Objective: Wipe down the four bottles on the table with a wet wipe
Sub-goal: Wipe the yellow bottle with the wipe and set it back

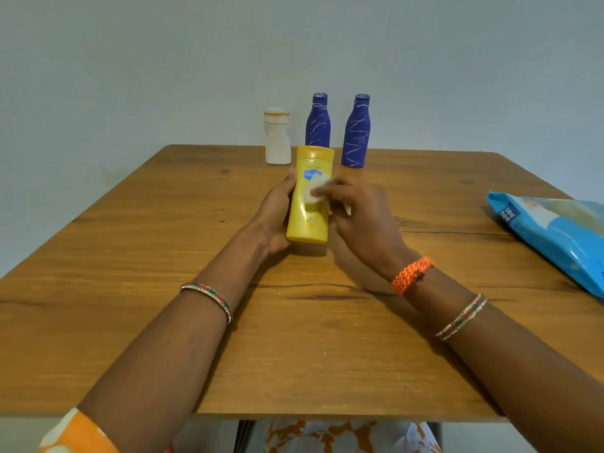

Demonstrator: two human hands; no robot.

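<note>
My left hand (276, 212) grips a yellow lotion bottle (309, 220) from its left side, holding it tilted above the middle of the wooden table (163, 256). My right hand (359, 217) presses a white wet wipe (314, 191) against the bottle's front, over its blue label. At the table's far edge stand a white bottle (277, 138) on the left and two blue bottles (317, 120) (356, 132) with white scribbled lines to its right. The yellow bottle hides the base of the nearer blue one.
A blue pack of wet wipes (555, 230) lies at the table's right edge. A pale wall rises right behind the bottles. The table's near edge runs just in front of my lap.
</note>
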